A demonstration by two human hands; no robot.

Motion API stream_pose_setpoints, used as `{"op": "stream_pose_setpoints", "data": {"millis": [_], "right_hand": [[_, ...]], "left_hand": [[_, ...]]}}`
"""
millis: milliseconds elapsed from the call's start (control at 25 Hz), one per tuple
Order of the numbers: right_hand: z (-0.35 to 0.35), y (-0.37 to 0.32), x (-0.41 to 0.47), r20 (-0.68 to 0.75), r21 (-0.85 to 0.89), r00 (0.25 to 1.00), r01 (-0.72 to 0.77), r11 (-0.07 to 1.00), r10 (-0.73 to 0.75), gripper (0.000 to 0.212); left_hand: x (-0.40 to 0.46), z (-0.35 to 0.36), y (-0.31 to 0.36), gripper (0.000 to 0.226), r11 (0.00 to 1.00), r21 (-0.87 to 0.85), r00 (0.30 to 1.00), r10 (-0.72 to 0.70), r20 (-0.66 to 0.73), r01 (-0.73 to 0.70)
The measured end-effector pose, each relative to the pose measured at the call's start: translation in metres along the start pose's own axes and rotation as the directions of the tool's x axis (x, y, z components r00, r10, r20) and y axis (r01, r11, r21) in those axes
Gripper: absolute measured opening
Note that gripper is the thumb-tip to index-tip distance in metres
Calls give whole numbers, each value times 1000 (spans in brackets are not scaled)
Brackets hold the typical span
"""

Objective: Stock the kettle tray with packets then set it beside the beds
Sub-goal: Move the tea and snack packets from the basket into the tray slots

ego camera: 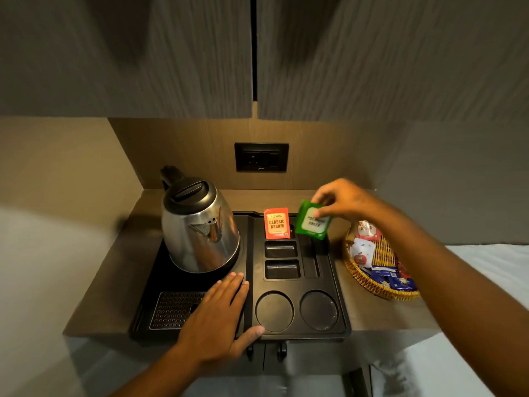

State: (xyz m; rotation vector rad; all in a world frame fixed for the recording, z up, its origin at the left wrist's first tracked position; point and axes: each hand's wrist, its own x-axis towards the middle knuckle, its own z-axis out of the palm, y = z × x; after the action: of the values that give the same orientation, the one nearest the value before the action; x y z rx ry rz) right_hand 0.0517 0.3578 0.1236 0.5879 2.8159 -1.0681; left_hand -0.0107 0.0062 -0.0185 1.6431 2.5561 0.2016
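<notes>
Right hand point(343, 200) pinching green packet point(312, 220) by top edge; light, floppy. Left hand point(217, 316) flat and open on tray point(340, 296), holding nothing.

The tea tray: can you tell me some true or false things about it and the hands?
1. The right hand pinches a green packet. True.
2. The orange packet lies in the basket. False: it stands upright in a slot at the back of the tray.
3. The kettle sits on the tray's left side. True.
4. Cups fill the two round hollows. False: both are empty.
5. The left hand lifts the kettle. False: it rests flat on the tray.
</notes>
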Motion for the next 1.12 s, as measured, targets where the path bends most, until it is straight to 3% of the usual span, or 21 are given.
{"op": "stream_pose_setpoints", "data": {"millis": [280,400,440,520,600,640,720,840,960,1120], "right_hand": [[85,-22,66,171,-129,984,-37,991,59,17],[86,-13,68,178,-147,979,-75,986,101,34],[82,-8,64,135,-137,986,-75,988,93,44],[63,12,43,-99,-59,992,-84,995,78,54],[36,52,14,-340,7,925,-179,984,171,48],[24,74,-3,-380,-15,890,-278,960,252,44],[15,105,-34,-280,-154,870,-457,876,405,40],[34,118,-51,-78,-176,872,-489,854,483,40],[40,118,-48,-149,-99,879,-469,878,453,26],[29,117,-53,-75,-70,870,-492,868,488,13]], "left_hand": [[1,3,-1,94,1000,14,1000,-11,14,11],[1,4,-1,93,1000,10,1000,-8,6,8],[1,5,-2,93,1000,9,1000,-1,3,1],[0,5,-3,92,1000,10,1000,11,-6,-11],[1,5,-2,90,1000,9,999,14,-35,-13],[1,5,-1,90,1000,7,999,20,-42,-19],[2,5,-1,90,1000,1,999,25,-30,-25],[2,5,-2,92,1000,8,1000,17,0,-17],[2,5,-2,91,1000,9,1000,14,8,-15],[1,4,-2,91,1000,10,1000,3,14,-3]]}}
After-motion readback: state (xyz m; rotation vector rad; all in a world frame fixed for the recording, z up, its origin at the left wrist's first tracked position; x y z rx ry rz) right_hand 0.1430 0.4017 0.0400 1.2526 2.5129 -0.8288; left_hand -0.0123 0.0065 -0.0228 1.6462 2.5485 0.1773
